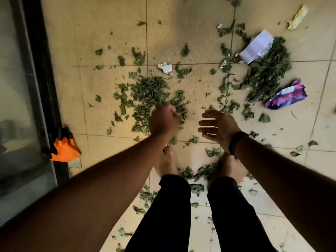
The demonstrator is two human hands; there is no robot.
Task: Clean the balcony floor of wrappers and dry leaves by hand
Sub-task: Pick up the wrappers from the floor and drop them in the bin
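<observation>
Your forearms are bare, with no sleeves reaching into view. A dark band (234, 142) circles the wrist of your right hand (219, 129); your left hand (163, 120) wears nothing. Your legs are covered by black trousers (174, 206) ending at the ankles, and your feet (166, 163) are bare.

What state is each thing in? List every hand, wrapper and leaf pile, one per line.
left hand: fingers curled, over the leaves; a grip on leaves cannot be told
right hand: open, palm turned inward, empty
purple crumpled foil wrapper: on the floor
white flattened paper packet: on the floor, against the far leaf pile
small white crumpled wrapper: on the floor
yellow wrapper: on the floor
near heap of green dry leaves: loosely piled
</observation>
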